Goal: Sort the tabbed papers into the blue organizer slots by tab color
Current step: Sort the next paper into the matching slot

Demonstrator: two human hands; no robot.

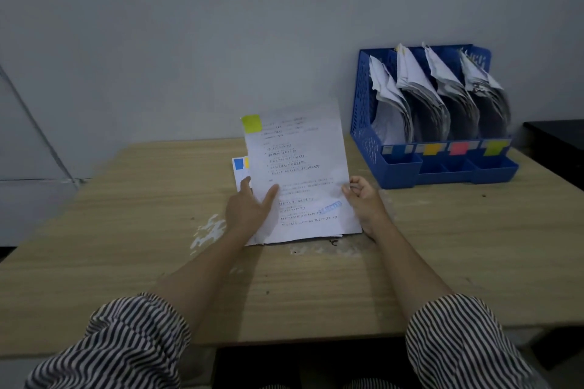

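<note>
A white sheet with a green tab (252, 123) at its top left corner is tilted up off a small stack of papers (241, 169) on the wooden table. My right hand (363, 197) pinches the sheet (303, 167) at its right edge. My left hand (249, 205) lies with straight fingers on the sheet's lower left part and on the stack beneath. The paper below shows a blue tab (238, 163) and a yellow one. The blue organizer (363, 123) stands at the back right, its slots full of papers, with blue, orange, pink and green labels along the front.
The wooden table (126, 230) has worn white patches near the stack. A grey wall runs behind it. A dark surface (556, 142) sits to the right of the organizer. The table's front edge lies just above my striped sleeves.
</note>
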